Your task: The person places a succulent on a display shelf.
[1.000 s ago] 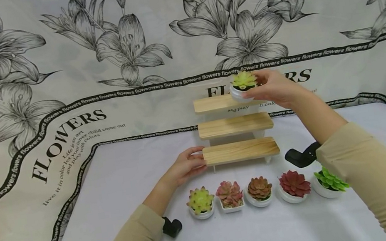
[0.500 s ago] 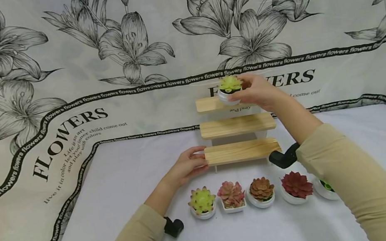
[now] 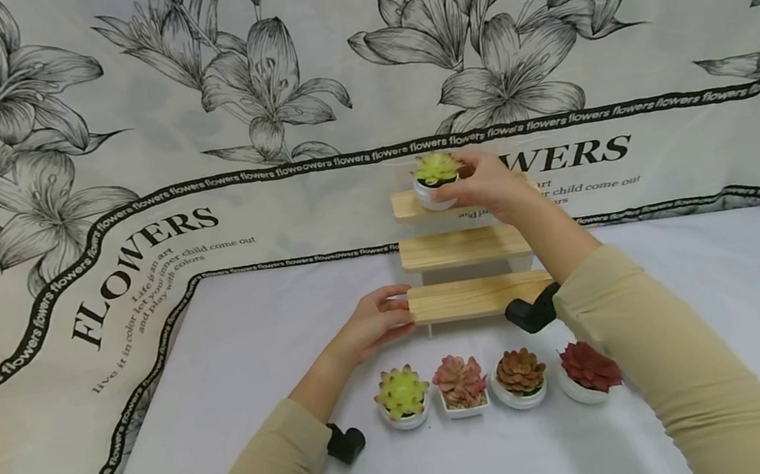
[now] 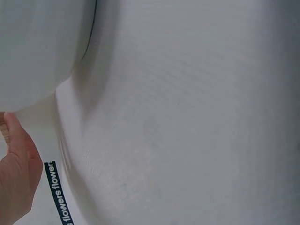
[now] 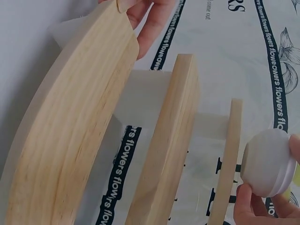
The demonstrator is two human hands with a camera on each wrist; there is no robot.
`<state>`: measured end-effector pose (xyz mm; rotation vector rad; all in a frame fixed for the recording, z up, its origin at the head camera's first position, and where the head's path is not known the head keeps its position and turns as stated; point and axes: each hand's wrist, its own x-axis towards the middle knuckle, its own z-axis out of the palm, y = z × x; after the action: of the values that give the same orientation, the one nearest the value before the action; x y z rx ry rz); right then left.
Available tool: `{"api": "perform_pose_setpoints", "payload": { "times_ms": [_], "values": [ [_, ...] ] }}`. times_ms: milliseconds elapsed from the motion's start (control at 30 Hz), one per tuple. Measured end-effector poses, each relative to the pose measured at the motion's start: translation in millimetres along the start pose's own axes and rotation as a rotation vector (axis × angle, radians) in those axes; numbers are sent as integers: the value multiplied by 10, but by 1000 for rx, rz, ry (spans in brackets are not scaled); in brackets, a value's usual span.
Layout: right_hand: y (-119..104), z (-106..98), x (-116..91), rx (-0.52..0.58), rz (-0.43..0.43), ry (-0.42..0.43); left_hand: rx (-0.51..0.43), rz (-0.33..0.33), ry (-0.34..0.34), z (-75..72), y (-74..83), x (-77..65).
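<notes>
A three-tier wooden display stand (image 3: 465, 247) is at the back of the table. My right hand (image 3: 486, 185) grips a potted succulent (image 3: 436, 181), yellow-green in a round white pot, over the left part of the top tier. In the right wrist view, the white pot (image 5: 267, 161) is close beside the top board (image 5: 227, 164); whether they touch I cannot tell. My left hand (image 3: 373, 323) holds the left end of the lowest board (image 3: 472, 297), thumb and fingers around its edge. Most of that grip is outside the left wrist view, where part of the hand (image 4: 19, 173) shows.
In front of the stand is a row of potted succulents: yellow-green (image 3: 403, 395), pink in a square pot (image 3: 461, 384), brown (image 3: 519, 376) and dark red (image 3: 590, 369). The right sleeve (image 3: 675, 356) hides the row's right end. A flower-printed cloth (image 3: 317, 214) hangs behind.
My right hand has carried the potted succulent leftward along the top tier, and the sleeve now covers the green succulent at right. The left hand keeps its hold on the lowest board.
</notes>
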<state>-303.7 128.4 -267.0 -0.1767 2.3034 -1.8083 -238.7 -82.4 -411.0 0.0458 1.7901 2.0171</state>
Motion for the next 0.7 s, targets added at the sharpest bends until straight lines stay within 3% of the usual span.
{"api": "perform_pose_setpoints", "payload": {
  "times_ms": [300,700],
  "values": [
    [17,114,59,-116,-7,60,32,7,0,18,7,-1],
    [7,159,103,-84,31,77,54,14,19,25,17,-3]
  ]
}}
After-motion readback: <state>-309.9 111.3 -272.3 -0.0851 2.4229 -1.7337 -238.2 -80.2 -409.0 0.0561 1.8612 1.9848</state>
